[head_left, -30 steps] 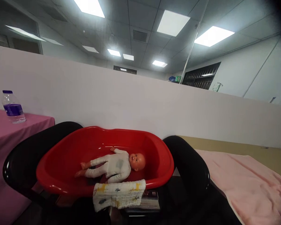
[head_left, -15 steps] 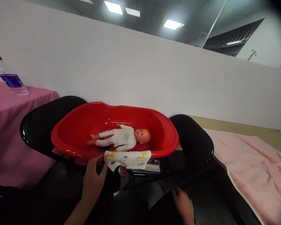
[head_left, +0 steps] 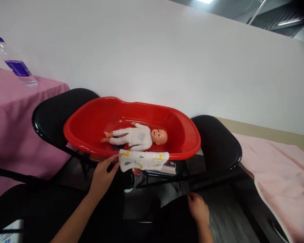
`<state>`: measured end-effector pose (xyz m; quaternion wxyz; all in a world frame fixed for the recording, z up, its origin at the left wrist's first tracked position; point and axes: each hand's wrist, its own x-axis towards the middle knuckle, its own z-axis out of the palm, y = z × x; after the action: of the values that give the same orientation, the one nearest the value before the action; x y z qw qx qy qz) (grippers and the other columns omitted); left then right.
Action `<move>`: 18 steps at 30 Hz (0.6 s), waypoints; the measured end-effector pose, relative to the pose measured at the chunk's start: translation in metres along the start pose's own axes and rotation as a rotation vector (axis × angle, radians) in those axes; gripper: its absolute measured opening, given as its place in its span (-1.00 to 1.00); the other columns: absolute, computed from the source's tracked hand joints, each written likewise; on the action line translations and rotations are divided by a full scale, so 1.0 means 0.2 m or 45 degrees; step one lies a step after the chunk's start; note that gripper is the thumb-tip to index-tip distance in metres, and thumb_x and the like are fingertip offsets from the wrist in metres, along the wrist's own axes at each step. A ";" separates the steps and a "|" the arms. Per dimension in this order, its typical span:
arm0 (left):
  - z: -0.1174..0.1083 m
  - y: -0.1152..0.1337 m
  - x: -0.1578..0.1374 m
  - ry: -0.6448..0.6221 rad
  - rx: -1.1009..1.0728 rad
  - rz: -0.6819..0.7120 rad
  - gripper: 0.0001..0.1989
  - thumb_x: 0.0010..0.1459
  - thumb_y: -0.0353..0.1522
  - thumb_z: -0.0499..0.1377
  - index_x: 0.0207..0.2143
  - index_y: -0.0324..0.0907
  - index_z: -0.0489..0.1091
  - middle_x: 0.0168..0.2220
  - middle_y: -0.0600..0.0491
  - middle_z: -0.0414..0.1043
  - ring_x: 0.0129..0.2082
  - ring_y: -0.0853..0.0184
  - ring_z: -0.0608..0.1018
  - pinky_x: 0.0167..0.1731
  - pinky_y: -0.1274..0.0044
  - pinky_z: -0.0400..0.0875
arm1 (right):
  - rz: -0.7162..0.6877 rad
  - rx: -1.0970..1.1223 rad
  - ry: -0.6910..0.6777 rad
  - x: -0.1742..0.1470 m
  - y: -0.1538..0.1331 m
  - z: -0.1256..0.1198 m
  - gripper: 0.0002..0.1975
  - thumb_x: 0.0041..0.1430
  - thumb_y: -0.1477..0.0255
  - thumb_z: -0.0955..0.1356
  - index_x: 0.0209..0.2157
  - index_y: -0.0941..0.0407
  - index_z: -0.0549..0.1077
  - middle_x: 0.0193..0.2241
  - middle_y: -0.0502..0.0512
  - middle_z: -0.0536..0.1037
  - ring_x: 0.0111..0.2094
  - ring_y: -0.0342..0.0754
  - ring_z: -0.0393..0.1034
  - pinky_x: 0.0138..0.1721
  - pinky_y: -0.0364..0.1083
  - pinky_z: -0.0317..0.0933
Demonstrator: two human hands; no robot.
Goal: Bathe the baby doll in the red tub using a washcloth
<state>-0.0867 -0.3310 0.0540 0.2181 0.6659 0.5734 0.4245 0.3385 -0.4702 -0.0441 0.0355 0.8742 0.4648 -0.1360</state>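
Observation:
A red baby bathtub [head_left: 78,130] holds a baby doll [head_left: 139,136] in white clothes, lying on its back with its head to the right. Over the tub's near rim hangs a white cloth [head_left: 144,160] with yellow and grey prints. My left hand [head_left: 105,173] pinches the left edge of this cloth between thumb and fingers. Lower down, by my dark-clad knee, my right hand [head_left: 199,207] is closed, apart from the tub. Something dark and faint shows at its fingertips, too blurred to name.
Black chairs [head_left: 53,113] [head_left: 219,145] support both ends of the tub against a white wall [head_left: 142,57]. A bottle with a purple label [head_left: 19,67] stands on a pink-covered table [head_left: 50,89] at left. Pink cloth [head_left: 281,168] covers a surface at right. Boxes [head_left: 164,167] sit beneath the tub.
The view has tilted down, so the tub and table appear higher. My left hand stays at the cloth's left edge; my right hand stays low and closed.

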 end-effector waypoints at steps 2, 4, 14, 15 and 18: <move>-0.01 0.00 0.00 -0.012 -0.009 0.048 -0.65 0.25 -0.17 0.19 0.02 -0.10 0.51 -0.09 0.05 0.63 -0.11 0.22 0.62 0.02 0.35 0.42 | 0.031 0.008 0.010 0.00 0.00 0.00 -0.59 0.41 0.35 0.14 0.04 0.09 0.53 0.02 0.19 0.60 0.06 0.12 0.50 -0.01 0.00 0.31; -0.02 0.00 0.00 -0.033 0.019 0.136 -0.71 0.26 -0.20 0.19 -0.04 -0.09 0.55 -0.09 0.07 0.62 -0.10 0.23 0.62 0.02 0.37 0.41 | 0.056 0.025 0.006 0.01 0.00 0.00 -0.58 0.41 0.33 0.13 0.08 0.10 0.51 0.03 0.19 0.60 0.05 0.12 0.51 -0.03 0.00 0.32; -0.04 0.02 0.01 -0.115 0.113 0.231 -0.78 0.28 -0.27 0.12 -0.21 -0.10 0.57 -0.21 0.05 0.59 -0.15 0.25 0.59 -0.04 0.37 0.37 | 0.038 0.039 -0.019 0.01 0.00 0.01 -0.57 0.40 0.32 0.13 0.08 0.12 0.51 0.06 0.23 0.57 0.10 0.17 0.46 0.06 0.05 0.27; -0.04 0.03 0.01 -0.106 0.106 0.223 -0.77 0.28 -0.29 0.11 -0.21 -0.12 0.56 -0.21 0.04 0.58 -0.14 0.25 0.58 -0.04 0.38 0.37 | 0.054 0.043 -0.018 0.01 0.00 0.01 -0.56 0.41 0.31 0.13 0.09 0.10 0.50 0.05 0.23 0.58 0.08 0.17 0.47 0.04 0.06 0.28; -0.05 0.03 0.00 -0.089 0.083 0.202 -0.77 0.27 -0.33 0.09 -0.21 -0.14 0.55 -0.23 0.03 0.55 -0.15 0.25 0.57 -0.06 0.39 0.39 | 0.060 0.048 -0.012 0.01 0.00 0.01 -0.55 0.41 0.29 0.13 0.09 0.09 0.51 0.02 0.23 0.59 0.04 0.15 0.50 0.01 0.03 0.30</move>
<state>-0.0912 -0.3335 0.0642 0.1818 0.7305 0.5245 0.3978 0.3394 -0.4683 -0.0476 0.0245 0.8848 0.4412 -0.1480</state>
